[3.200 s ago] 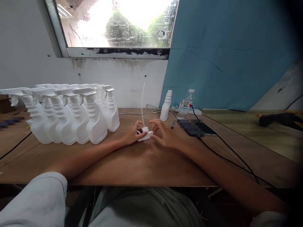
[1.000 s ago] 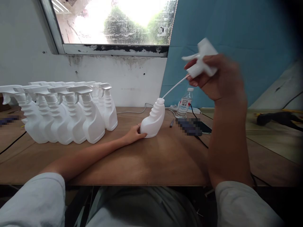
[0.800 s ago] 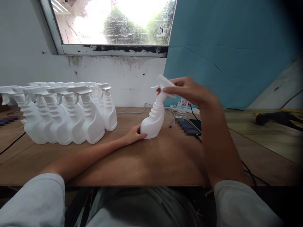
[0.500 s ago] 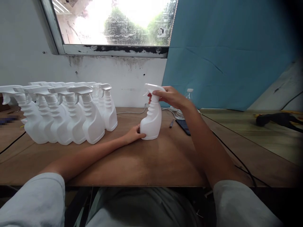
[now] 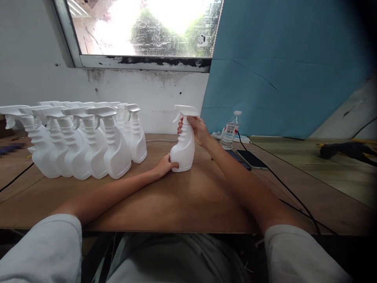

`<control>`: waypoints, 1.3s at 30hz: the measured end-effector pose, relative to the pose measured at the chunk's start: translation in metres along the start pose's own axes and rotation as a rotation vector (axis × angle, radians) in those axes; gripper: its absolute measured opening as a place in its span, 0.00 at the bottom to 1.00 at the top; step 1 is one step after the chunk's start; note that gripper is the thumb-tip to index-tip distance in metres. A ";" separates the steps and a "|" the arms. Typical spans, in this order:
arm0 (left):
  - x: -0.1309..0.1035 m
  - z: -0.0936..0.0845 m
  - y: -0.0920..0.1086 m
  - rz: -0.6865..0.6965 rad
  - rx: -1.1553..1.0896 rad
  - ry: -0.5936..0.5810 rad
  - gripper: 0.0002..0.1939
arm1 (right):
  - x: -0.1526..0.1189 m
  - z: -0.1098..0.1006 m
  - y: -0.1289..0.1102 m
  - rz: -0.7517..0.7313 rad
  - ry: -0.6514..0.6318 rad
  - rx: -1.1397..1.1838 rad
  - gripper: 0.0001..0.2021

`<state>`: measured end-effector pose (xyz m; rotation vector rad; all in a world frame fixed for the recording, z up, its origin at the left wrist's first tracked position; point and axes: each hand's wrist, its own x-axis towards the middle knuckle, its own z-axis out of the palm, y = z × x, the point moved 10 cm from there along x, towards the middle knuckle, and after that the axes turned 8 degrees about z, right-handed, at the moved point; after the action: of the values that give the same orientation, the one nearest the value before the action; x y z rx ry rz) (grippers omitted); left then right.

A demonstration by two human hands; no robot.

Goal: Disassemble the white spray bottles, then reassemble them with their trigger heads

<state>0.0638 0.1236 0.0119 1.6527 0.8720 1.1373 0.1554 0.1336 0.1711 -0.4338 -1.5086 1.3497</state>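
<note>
A white spray bottle (image 5: 184,151) stands upright on the brown table (image 5: 176,204), its trigger head pointing left. My left hand (image 5: 165,166) grips the bottle low on its left side, thumb across the front near the base. Wrapped round the neck just under the spray head is my right hand (image 5: 196,129), with some fingers partly hidden behind the bottle. To the left stand several matching white spray bottles (image 5: 116,151) in close rows, all with trigger heads on.
A clear water bottle (image 5: 229,133) stands at the back right, near two phones (image 5: 251,159). A black cable (image 5: 285,188) runs across the table's right side. Behind are a window (image 5: 147,31) and a blue sheet (image 5: 271,70). A black object (image 5: 341,151) lies far right.
The held bottle has shifted slightly left. My right hand has moved from over the spray head down to the neck, and its lowered forearm uncovers the water bottle and a second phone.
</note>
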 end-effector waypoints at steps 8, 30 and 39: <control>0.001 0.002 -0.001 0.012 -0.003 -0.019 0.30 | 0.000 -0.001 -0.005 -0.106 0.021 -0.017 0.20; -0.002 0.002 -0.003 -0.013 0.021 -0.028 0.35 | -0.001 -0.003 -0.004 -0.028 0.068 -0.115 0.18; -0.002 0.004 -0.005 0.003 -0.005 -0.036 0.34 | -0.004 0.003 -0.012 -0.120 0.008 -0.076 0.20</control>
<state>0.0667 0.1223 0.0056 1.6652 0.8437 1.1078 0.1589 0.1251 0.1806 -0.3894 -1.5579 1.1989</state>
